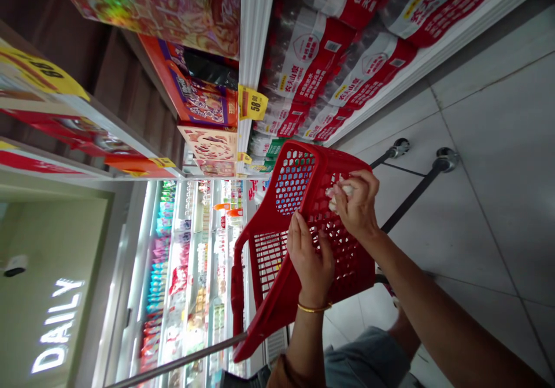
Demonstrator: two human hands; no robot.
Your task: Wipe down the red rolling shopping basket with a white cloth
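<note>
The view lies on its side, with the floor at the right. My left hand [310,261], a gold bangle on its wrist, rests its straight fingers at the rim of a red plastic shopping cart [306,197]; the thumb stands apart. Beyond it, my right hand [359,206] curls its fingers round a small whitish lumpy thing [347,191], whose kind I cannot make out. That hand is over the cart's perforated wall. A long handle [208,353] and two dark legs with casters [446,159] belong to the cart or adjoin it.
Shrink-wrapped packs of red-labelled water bottles [303,52] fill the low shelf beside the cart. Snack boxes [212,99] and a yellow price tag [252,103] sit above. Lit shelves of packaged goods [186,249] stand behind. Grey floor tiles [498,174] lie at the right.
</note>
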